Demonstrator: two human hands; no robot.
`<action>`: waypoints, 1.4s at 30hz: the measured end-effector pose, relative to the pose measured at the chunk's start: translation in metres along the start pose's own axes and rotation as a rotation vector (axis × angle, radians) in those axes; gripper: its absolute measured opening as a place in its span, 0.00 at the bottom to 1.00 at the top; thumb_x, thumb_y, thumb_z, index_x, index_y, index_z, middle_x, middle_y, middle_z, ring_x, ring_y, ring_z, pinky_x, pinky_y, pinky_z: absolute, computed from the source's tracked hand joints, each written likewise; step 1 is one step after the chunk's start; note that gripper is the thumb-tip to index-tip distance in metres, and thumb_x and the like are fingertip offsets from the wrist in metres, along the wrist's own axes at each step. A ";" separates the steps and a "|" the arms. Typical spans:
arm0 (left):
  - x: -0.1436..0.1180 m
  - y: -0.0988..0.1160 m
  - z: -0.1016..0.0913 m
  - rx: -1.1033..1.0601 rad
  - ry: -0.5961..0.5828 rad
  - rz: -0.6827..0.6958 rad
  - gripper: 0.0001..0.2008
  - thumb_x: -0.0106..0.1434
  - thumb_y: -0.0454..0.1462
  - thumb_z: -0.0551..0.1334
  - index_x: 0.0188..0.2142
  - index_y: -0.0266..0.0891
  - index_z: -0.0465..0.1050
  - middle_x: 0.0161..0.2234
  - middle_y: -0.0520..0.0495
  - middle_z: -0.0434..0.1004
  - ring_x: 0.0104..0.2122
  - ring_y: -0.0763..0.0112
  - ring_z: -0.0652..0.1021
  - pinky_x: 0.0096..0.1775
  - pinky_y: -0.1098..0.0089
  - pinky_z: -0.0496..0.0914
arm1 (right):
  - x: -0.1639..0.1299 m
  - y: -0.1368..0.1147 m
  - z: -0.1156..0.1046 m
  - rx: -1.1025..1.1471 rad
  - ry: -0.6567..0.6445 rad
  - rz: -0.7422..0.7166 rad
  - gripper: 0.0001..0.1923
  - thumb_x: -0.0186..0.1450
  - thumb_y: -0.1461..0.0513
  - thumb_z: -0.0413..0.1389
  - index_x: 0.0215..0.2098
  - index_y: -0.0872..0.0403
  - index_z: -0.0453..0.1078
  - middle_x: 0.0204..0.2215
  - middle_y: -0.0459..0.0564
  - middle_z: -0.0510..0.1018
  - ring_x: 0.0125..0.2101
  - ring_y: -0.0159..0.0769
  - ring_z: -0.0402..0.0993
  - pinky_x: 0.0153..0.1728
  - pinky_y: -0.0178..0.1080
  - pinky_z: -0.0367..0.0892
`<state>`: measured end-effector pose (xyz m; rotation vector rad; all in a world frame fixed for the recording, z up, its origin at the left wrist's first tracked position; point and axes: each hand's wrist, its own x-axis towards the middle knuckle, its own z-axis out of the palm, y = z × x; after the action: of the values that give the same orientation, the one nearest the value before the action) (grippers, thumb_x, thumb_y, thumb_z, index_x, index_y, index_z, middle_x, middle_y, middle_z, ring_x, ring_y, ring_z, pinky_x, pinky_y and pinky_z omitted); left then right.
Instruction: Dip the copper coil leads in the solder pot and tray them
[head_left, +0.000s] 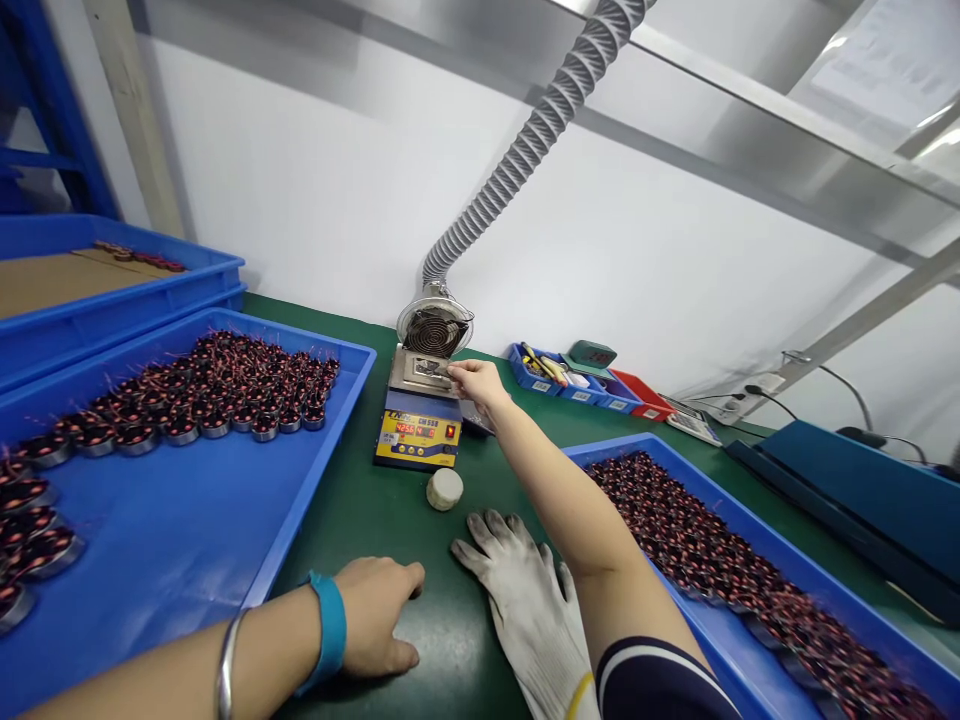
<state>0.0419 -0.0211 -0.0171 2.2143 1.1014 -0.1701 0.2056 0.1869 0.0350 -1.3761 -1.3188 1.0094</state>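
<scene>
Up front, right hand (474, 381) pinched shut on a small part, too tiny to tell, over the pot of the solder bath (421, 412). Left hand (379, 615) loosely curled, holding nothing, resting on green table (375, 510) beside blue tray (225, 500). White glove (525, 590) and round puck (445, 489) between.

An electronics assembly workshop: a green-matted bench (375, 520) carries wide blue plastic trays (187, 520) filled with rows of copper-wound coils (225, 385), a small yellow-and-blue solder pot with a digital readout (418, 430), and a grey ribbed fume-extraction hose (525, 150) with fan.
</scene>
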 end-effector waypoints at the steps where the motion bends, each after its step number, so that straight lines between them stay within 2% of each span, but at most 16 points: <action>1: 0.000 0.000 0.000 0.000 0.009 -0.003 0.23 0.48 0.44 0.58 0.44 0.39 0.67 0.33 0.40 0.77 0.36 0.49 0.77 0.37 0.55 0.70 | 0.000 0.001 -0.002 -0.001 0.008 -0.009 0.05 0.54 0.65 0.60 0.25 0.60 0.69 0.11 0.40 0.64 0.12 0.21 0.56 0.14 0.27 0.55; 9: -0.001 0.003 0.000 -0.001 0.014 -0.014 0.22 0.48 0.43 0.58 0.44 0.40 0.67 0.32 0.42 0.77 0.36 0.51 0.76 0.36 0.57 0.69 | 0.007 0.017 -0.021 -0.073 0.123 -0.091 0.08 0.52 0.63 0.60 0.29 0.60 0.72 0.16 0.43 0.70 0.15 0.22 0.61 0.18 0.27 0.60; 16: 0.001 0.000 0.000 -0.003 -0.009 -0.007 0.23 0.48 0.44 0.58 0.44 0.40 0.66 0.33 0.42 0.77 0.37 0.50 0.76 0.37 0.56 0.69 | 0.015 0.026 -0.008 -0.101 0.123 -0.124 0.08 0.51 0.62 0.61 0.28 0.60 0.73 0.17 0.45 0.73 0.19 0.26 0.66 0.24 0.30 0.65; 23: 0.001 0.000 0.001 0.004 -0.011 -0.005 0.22 0.48 0.44 0.58 0.44 0.40 0.66 0.32 0.43 0.76 0.36 0.52 0.76 0.36 0.58 0.69 | 0.012 0.018 0.002 -0.034 0.072 -0.114 0.04 0.54 0.66 0.58 0.29 0.60 0.72 0.14 0.41 0.69 0.14 0.22 0.60 0.19 0.28 0.60; 31: 0.002 -0.001 0.000 0.012 -0.025 -0.015 0.22 0.49 0.45 0.58 0.44 0.41 0.65 0.33 0.43 0.76 0.36 0.52 0.76 0.36 0.58 0.68 | 0.002 0.013 0.006 0.040 0.044 -0.085 0.03 0.55 0.65 0.58 0.28 0.59 0.71 0.13 0.40 0.65 0.13 0.21 0.57 0.17 0.28 0.57; 36: 0.001 0.000 0.001 0.021 -0.010 -0.018 0.22 0.49 0.45 0.58 0.44 0.41 0.66 0.33 0.44 0.76 0.36 0.53 0.76 0.35 0.60 0.68 | -0.003 0.015 0.001 0.060 0.059 -0.074 0.05 0.53 0.64 0.61 0.27 0.59 0.71 0.14 0.41 0.67 0.14 0.22 0.58 0.17 0.28 0.57; 42: -0.001 0.003 -0.001 0.029 0.016 -0.013 0.22 0.50 0.44 0.59 0.44 0.40 0.67 0.31 0.44 0.76 0.36 0.54 0.76 0.35 0.61 0.67 | -0.008 0.014 -0.002 0.096 0.067 -0.052 0.04 0.54 0.65 0.59 0.25 0.59 0.70 0.14 0.40 0.67 0.13 0.21 0.57 0.16 0.28 0.56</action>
<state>0.0435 -0.0227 -0.0147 2.2379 1.1292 -0.1754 0.2104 0.1788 0.0210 -1.2863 -1.2353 0.9706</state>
